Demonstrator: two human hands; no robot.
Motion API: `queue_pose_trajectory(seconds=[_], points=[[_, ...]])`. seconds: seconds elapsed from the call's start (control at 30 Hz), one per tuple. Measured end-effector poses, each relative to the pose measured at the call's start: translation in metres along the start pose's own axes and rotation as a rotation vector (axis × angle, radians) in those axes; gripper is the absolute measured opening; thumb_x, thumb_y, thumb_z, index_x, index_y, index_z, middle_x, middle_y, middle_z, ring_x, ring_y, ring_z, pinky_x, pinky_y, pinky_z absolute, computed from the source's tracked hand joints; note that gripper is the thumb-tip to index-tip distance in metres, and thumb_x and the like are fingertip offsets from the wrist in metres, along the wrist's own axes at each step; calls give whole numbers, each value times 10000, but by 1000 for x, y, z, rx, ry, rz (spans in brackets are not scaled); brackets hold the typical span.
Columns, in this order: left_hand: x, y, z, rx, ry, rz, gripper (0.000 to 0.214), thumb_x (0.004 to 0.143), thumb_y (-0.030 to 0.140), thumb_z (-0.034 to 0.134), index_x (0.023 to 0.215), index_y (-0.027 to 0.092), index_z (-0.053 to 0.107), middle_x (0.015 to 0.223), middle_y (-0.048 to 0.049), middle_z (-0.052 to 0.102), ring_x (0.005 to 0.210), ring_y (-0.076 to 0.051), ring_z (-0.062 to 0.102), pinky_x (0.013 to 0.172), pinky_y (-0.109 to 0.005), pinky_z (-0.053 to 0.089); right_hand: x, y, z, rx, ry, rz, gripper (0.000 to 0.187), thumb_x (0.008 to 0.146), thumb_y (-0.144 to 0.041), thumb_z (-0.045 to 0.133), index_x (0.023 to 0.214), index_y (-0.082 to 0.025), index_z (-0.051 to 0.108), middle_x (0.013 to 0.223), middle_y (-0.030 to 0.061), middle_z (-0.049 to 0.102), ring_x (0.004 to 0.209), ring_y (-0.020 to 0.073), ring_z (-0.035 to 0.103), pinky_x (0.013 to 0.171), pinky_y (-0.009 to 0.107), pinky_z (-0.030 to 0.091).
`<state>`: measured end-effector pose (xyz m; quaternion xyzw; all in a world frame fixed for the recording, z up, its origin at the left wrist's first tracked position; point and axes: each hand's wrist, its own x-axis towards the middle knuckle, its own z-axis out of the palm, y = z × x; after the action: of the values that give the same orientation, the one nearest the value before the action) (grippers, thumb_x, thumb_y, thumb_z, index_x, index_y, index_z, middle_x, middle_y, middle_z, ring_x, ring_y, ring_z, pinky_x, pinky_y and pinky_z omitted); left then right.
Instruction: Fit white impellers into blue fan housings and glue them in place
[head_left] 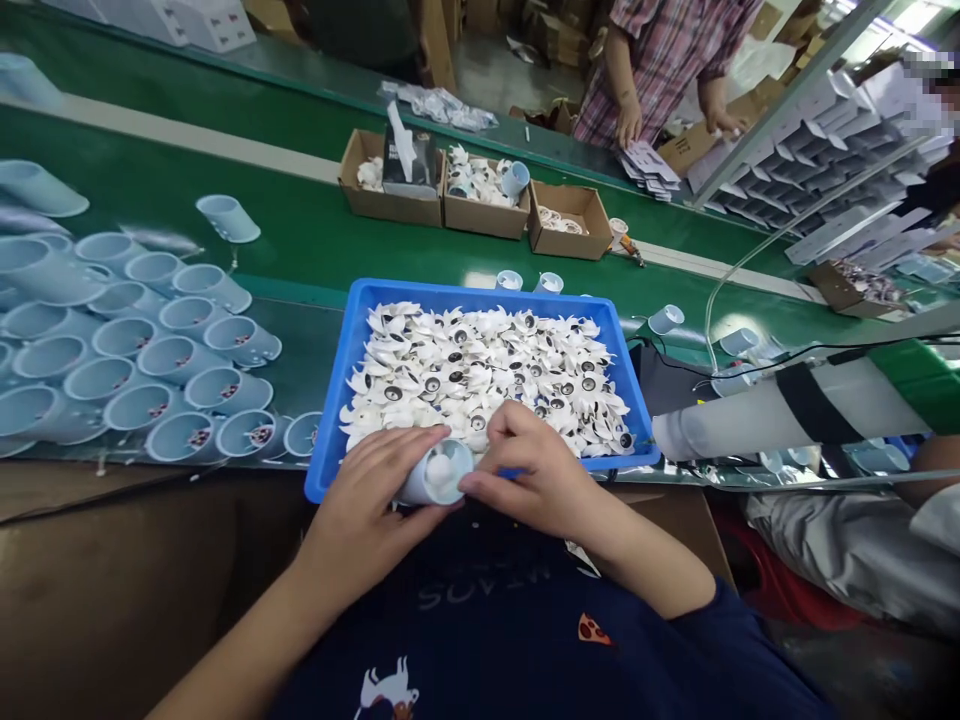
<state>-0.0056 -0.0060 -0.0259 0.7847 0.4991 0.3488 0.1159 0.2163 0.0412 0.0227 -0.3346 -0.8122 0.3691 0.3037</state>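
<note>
My left hand (373, 492) is wrapped round a light-blue plastic cylinder (414, 487), its open end tilted up and to the right. Inside that open end sits a white fan blade (439, 468) with a rounded hub. My right hand (532, 468) has its fingers curled, and its thumb and fingertips pinch at the cylinder's right rim. Directly beyond both hands lies a blue tray (480, 290) heaped with white fan blades (480, 360), several of them showing dark round hubs.
Many light-blue cylinders (180, 360) stand packed on the left. Small cardboard boxes (486, 218) of parts line the green conveyor (300, 240). A white tube-like tool (750, 408) juts in from the right. Across the belt, a person in a plaid shirt (652, 60) handles white cards.
</note>
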Motion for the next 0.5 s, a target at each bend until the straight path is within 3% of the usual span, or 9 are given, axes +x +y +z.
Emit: queue_pose_trajectory(seconds=[0.07, 0.17, 0.23, 0.33, 0.4, 0.5], points=[[3, -5, -6, 7, 21, -25, 520, 933, 448, 682, 1400, 281, 526, 1279, -75, 710, 1196, -293, 634, 1061, -437, 485, -13, 1, -11, 63, 73, -42, 229, 933, -348, 712, 761, -197, 728, 838, 6, 479, 763, 134, 533, 665, 280, 453], [15, -21, -17, 65, 0, 7, 571, 886, 498, 720, 1384, 279, 548, 1192, -70, 731, 1098, -308, 632, 994, -441, 501, -38, 11, -24, 84, 110, -14, 136, 932, -353, 712, 986, -237, 756, 960, 41, 543, 896, 169, 595, 785, 323, 518], [39, -38, -23, 124, -8, -14, 590, 857, 538, 725, 1353, 256, 573, 1158, -80, 727, 1053, -320, 642, 955, -447, 511, -56, 22, -25, 92, 160, 56, 137, 936, -337, 700, 1030, -250, 748, 1018, 58, 570, 936, 182, 617, 808, 338, 541], [105, -66, -24, 160, 34, -200, 641, 834, 507, 713, 1364, 188, 544, 1294, -109, 653, 1185, -350, 615, 1009, -445, 499, -74, 35, -18, 126, 281, 147, 104, 949, -312, 662, 969, -246, 740, 1010, 63, 590, 909, 184, 633, 768, 332, 562], [161, -84, -19, 119, 47, -322, 637, 864, 372, 651, 1423, 128, 467, 1447, -123, 553, 1340, -337, 534, 1123, -413, 429, -79, 38, -13, 129, 353, 156, 106, 946, -312, 656, 943, -249, 741, 997, 63, 600, 912, 191, 639, 785, 343, 569], [228, -101, -11, 91, -27, -338, 548, 877, 292, 663, 1365, 89, 516, 1419, -159, 585, 1307, -299, 577, 1123, -423, 436, -80, 33, -12, 96, 393, 116, 98, 934, -318, 667, 937, -261, 746, 1001, 63, 620, 923, 196, 655, 840, 367, 570]])
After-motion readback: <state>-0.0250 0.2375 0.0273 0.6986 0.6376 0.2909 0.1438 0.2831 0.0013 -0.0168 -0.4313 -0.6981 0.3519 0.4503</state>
